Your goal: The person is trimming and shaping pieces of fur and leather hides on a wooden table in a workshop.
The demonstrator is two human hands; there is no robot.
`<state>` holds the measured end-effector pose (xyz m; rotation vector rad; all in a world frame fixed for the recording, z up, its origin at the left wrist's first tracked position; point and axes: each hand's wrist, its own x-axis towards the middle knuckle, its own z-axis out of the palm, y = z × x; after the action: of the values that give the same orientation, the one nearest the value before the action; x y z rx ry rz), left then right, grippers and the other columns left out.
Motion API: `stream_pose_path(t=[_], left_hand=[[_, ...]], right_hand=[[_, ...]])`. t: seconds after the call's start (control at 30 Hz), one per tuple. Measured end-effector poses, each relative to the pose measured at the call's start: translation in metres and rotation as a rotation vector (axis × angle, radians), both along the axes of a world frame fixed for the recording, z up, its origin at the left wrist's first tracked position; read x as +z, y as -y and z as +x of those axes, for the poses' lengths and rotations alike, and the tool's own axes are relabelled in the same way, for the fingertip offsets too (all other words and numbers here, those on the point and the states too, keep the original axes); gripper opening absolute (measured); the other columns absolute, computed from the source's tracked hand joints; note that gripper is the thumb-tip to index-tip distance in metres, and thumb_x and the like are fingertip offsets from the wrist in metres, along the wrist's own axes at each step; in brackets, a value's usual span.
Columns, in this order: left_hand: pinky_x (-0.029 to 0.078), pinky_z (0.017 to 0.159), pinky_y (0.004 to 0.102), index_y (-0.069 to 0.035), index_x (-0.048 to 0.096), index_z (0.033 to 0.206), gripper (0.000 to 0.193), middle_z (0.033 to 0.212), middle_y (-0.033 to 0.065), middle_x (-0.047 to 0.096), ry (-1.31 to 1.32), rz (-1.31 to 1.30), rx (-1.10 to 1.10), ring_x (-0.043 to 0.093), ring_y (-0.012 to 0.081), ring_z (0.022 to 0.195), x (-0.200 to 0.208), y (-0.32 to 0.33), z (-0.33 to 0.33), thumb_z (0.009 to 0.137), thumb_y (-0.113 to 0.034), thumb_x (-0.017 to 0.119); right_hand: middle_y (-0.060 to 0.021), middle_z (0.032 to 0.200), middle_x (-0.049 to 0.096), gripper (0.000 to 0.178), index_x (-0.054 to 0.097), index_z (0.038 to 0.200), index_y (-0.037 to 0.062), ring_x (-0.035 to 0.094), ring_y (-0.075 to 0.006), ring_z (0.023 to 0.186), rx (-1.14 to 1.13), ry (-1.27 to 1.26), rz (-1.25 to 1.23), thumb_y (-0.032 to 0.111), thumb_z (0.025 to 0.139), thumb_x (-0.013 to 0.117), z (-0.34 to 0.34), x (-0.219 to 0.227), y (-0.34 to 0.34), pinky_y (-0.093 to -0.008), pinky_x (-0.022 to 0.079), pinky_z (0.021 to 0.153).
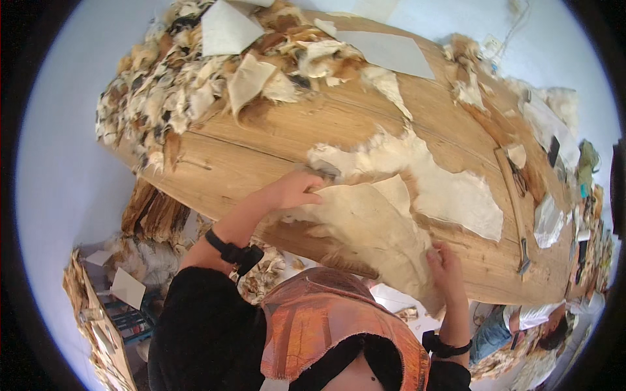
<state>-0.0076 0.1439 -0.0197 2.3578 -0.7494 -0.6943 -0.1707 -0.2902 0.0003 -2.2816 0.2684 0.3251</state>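
Note:
A tan fur pelt (365, 215), skin side up, is stretched between my hands at the near edge of the wooden table. My left hand (297, 190) is closed on its upper left corner, thumb and fingers pinching the edge. My right hand (446, 268) grips the pelt's right edge lower down, fingers bent round it. Part of the pelt hangs past the table edge towards me. Just beyond it lies a second, whiter pelt (456, 195), flat on the table and partly covered by the first. A small grey object (324, 171) sits beside my left fingertips; its kind is unclear.
A big heap of fur scraps (163, 91) covers the table's far left. Pale sheets (388, 53) lie at the back. To the right rest a wooden stick (512, 208) and a small hammer-like tool (523, 257). Another person (521, 319) is at the lower right, near more fur.

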Motion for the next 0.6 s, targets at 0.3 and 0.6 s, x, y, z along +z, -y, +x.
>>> stream_pose_path(t=[0.3, 0.6], left_hand=[[0.049, 0.078, 0.0386, -0.002, 0.060, 0.117, 0.025, 0.094, 0.0198, 0.064, 0.122, -0.177, 0.252, 0.063, 0.0306, 0.087, 0.007, 0.025, -0.025, 0.099, -0.019, 0.061], [0.047, 0.071, 0.0349, -0.003, 0.061, 0.109, 0.027, 0.084, 0.0140, 0.063, -0.374, -0.236, 0.151, 0.060, 0.0240, 0.078, 0.053, 0.048, -0.080, 0.098, -0.026, 0.067]], right_hand=[[-0.0145, 0.116, 0.063, 0.033, 0.066, 0.120, 0.0085, 0.058, -0.0362, 0.116, 0.269, 0.789, -0.257, 0.013, 0.088, 0.069, 0.106, 0.008, -0.072, -0.0476, 0.046, 0.098], [-0.0138, 0.087, 0.065, 0.020, 0.061, 0.101, 0.0054, 0.067, -0.0344, 0.081, 0.352, 0.127, 0.167, 0.023, 0.097, 0.069, -0.001, 0.001, -0.018, -0.0437, 0.053, 0.071]])
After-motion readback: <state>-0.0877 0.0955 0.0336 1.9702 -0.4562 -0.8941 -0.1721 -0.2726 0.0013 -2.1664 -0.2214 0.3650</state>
